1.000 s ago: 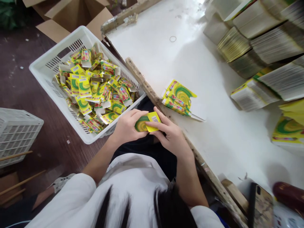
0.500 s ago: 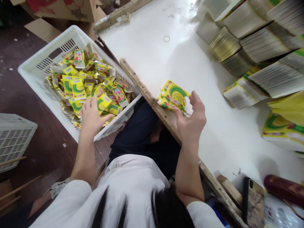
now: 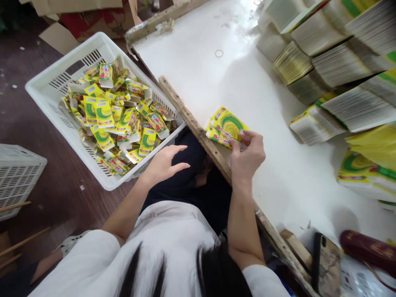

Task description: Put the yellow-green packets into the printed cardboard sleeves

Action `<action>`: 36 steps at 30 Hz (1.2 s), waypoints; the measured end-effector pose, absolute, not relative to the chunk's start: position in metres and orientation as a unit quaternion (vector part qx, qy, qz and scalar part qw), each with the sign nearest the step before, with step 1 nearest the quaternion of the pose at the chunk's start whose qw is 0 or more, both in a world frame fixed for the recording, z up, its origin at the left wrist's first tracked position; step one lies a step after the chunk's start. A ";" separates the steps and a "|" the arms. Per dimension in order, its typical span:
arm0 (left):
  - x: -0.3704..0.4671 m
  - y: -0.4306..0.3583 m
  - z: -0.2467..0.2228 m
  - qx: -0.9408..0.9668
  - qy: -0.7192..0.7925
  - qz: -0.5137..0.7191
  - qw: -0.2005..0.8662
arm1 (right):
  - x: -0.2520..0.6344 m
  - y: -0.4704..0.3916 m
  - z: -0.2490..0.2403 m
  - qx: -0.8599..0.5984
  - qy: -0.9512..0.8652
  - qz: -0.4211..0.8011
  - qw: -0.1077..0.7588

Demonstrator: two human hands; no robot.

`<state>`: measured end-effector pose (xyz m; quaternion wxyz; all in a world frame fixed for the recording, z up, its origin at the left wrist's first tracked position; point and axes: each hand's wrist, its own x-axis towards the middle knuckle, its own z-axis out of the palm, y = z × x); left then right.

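My left hand (image 3: 165,163) hangs in the air beside the near right edge of the white basket (image 3: 74,154), its fingers apart and nothing in them. Many small yellow-green boxes (image 3: 104,112) lie jumbled in that basket. On the white table (image 3: 272,165), a few flat yellow cartons (image 3: 229,123) overlap near the wooden edge. The right corner of these cartons is pinched between the thumb and fingers of my right hand (image 3: 247,153).
Banded stacks of folded cartons (image 3: 343,62) fill the table's right side. A phone (image 3: 326,264) and a dark red cylindrical object (image 3: 368,249) lie at the lower right. A wooden strip (image 3: 192,123) edges the table. Another white crate (image 3: 20,177) stands at the left.
My left hand has moved right, from over the boxes in the basket to beyond its edge. The fingers of my right hand have closed on the cartons.
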<state>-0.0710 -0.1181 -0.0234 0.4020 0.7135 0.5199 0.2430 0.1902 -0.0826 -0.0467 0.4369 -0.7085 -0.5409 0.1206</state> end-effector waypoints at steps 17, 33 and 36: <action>-0.008 -0.107 -0.005 0.229 0.383 0.687 0.574 | 0.100 -0.148 -0.012 -0.416 -0.582 0.523 0.463; -0.034 -0.118 -0.030 0.393 0.536 0.594 0.453 | 0.109 -0.139 -0.011 -0.485 -0.497 0.529 0.488; -0.043 -0.120 -0.027 0.454 0.542 0.557 0.435 | 0.118 -0.137 -0.010 -0.516 -0.547 0.431 0.499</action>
